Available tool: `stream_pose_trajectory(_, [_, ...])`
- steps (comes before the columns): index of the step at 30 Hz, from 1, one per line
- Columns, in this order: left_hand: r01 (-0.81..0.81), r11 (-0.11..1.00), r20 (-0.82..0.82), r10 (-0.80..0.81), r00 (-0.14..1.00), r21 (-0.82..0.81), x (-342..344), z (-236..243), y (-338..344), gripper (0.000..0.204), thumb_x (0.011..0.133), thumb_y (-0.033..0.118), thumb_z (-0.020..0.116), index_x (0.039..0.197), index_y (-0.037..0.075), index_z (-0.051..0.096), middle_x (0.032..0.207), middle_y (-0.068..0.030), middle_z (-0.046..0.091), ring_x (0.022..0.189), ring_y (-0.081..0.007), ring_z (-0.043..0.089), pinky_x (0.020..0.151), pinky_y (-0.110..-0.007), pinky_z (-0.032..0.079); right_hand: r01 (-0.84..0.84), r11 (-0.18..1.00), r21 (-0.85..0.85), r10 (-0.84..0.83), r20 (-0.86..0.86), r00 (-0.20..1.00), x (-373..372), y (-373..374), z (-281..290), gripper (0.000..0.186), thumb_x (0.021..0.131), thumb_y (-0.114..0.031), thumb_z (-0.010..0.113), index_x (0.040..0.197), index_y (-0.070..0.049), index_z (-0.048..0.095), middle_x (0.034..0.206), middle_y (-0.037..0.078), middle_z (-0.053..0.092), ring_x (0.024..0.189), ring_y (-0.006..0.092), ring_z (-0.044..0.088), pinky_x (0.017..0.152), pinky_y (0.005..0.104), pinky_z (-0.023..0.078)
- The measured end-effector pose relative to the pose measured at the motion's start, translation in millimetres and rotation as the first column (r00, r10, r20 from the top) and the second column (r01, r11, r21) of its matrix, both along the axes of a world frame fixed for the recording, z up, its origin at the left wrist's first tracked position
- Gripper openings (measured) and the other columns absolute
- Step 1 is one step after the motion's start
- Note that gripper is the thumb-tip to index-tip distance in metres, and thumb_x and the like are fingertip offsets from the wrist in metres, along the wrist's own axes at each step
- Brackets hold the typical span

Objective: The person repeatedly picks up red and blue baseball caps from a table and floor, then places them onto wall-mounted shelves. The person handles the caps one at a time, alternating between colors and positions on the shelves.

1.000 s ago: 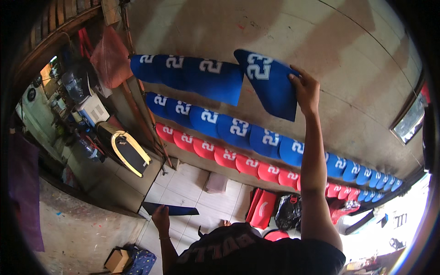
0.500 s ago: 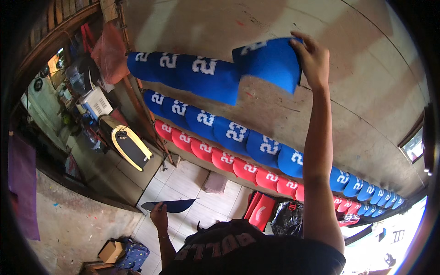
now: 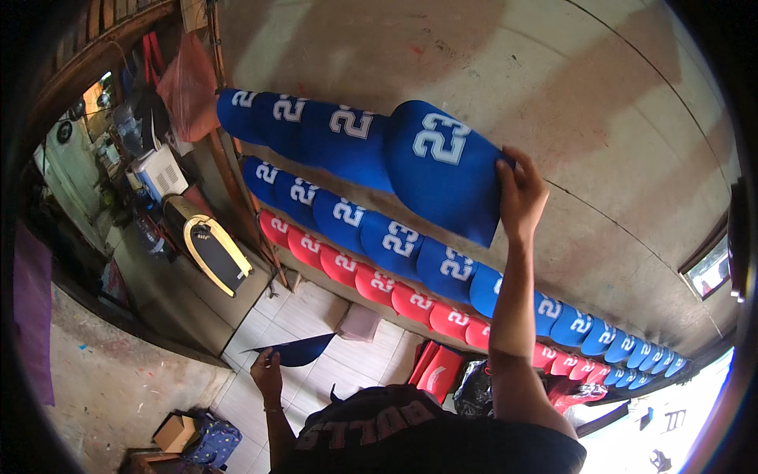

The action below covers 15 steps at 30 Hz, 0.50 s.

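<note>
Up at the wall, my right hand (image 3: 524,193) pinches the right edge of a rounded blue panel with a white print (image 3: 454,170). That panel's left side overlaps the last one in a row of similar blue panels (image 3: 339,146). Whether its back touches the wall I cannot tell. Low on the left, my left hand (image 3: 268,375) grips a thin dark blue panel (image 3: 298,351), seen nearly edge-on; whether it is one piece or a stack does not show. Below hang an overlapping blue row (image 3: 392,243) and a red row (image 3: 373,283), partly hidden behind my right arm.
A bare grey wall (image 3: 553,87) rises behind the rows. On the tiled floor (image 3: 312,304) are red pieces (image 3: 439,371), a black plastic bag (image 3: 474,389) and a folded cloth (image 3: 360,323). To the left hangs a pink bag (image 3: 189,91); a yellow-edged black board (image 3: 217,253) leans below it.
My right hand has come down and slightly left, bringing the blue panel from a tilted, lifted position to the end of the top row. My left hand keeps its panel.
</note>
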<state>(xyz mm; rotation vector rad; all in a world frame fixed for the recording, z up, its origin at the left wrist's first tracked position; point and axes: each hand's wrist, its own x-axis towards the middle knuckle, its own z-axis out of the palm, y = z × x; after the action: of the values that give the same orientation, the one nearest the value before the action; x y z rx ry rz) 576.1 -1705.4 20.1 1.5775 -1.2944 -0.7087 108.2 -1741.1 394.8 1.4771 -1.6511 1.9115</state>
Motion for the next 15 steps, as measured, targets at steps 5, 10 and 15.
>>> stream_pose_trajectory(5, [0.071,0.995,0.149,-0.059,0.987,-0.076,0,-4,-5,0.019,0.084,0.008,0.069,0.1,-0.002,0.069,0.084,-0.0073,0.068,0.072,-0.0125,0.06,0.065,-0.027,0.047,-0.038,0.997,-0.066,0.053,0.249,0.967,-1,4,-53,0.018,0.09,-0.004,0.063,0.108,0.0,0.065,0.083,0.004,0.067,0.077,0.0072,0.059,0.069,0.02,0.046])
stream_pose_trajectory(10, [0.073,0.997,-0.096,-0.076,0.992,-0.025,-14,9,-12,0.021,0.083,0.01,0.07,0.1,-0.003,0.068,0.076,-0.0083,0.066,0.066,-0.013,0.059,0.062,-0.027,0.048,-0.078,0.982,-0.17,0.114,0.218,0.969,13,-5,-30,0.017,0.09,-0.005,0.063,0.105,0.002,0.066,0.083,0.004,0.064,0.074,0.0064,0.053,0.067,0.0184,0.042])
stream_pose_trajectory(15, [0.059,0.998,0.011,-0.059,0.998,-0.038,-35,34,-8,0.022,0.084,0.009,0.07,0.099,-0.005,0.068,0.076,-0.01,0.068,0.068,-0.0125,0.062,0.063,-0.026,0.049,-0.001,0.999,-0.048,0.012,0.232,0.973,-8,-21,-29,0.018,0.091,-0.004,0.063,0.108,0.001,0.066,0.083,0.003,0.066,0.071,0.0037,0.053,0.062,0.0176,0.042])
